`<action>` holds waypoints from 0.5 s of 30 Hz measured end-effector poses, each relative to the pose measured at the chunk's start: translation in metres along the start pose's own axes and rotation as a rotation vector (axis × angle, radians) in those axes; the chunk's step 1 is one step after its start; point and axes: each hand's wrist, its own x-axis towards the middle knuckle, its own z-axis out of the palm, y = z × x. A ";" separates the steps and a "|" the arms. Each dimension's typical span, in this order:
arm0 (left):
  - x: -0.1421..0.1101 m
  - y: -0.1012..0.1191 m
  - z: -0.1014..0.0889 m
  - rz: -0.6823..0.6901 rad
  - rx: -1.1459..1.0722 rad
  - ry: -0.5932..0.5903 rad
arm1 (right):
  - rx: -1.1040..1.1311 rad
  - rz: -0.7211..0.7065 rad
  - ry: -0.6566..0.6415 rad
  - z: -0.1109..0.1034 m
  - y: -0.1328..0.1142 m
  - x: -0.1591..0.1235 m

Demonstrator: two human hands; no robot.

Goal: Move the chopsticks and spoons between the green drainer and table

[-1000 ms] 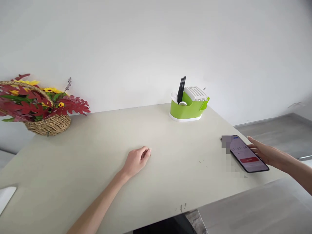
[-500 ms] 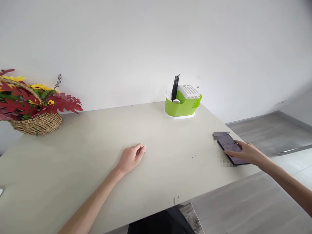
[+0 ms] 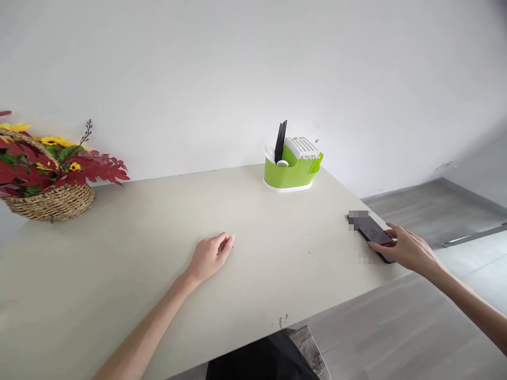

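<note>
My right hand has its thumb and fingers closed over the two long sides of a smartphone at the table's right edge. The phone's screen looks dark grey, with a reddish patch beside my fingers; part of the phone is pixelated. Whether it lies fully flat or is slightly raised, I cannot tell. My left hand rests on the tabletop in a loose fist, its fingers curled in and nothing visible inside. Beyond both hands stands a green cutlery holder with a white base, holding black chopsticks and white spoons.
A wicker basket of red leaves and yellow flowers sits at the left, near the wall. Small dark marks show by the front edge of the pale table. Grey floor lies past its right side.
The phone's screen has gone from a bright display with timer digits to dark. My right hand still grips it, slightly shifted. My left hand stays put, and the view has turned a little.
</note>
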 end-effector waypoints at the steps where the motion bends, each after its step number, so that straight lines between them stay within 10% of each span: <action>1: 0.000 0.000 0.000 0.002 0.002 0.001 | -0.005 -0.012 -0.013 0.000 0.003 0.001; 15: -0.001 -0.002 0.001 0.005 -0.001 0.002 | 0.024 0.026 -0.086 -0.015 0.005 0.012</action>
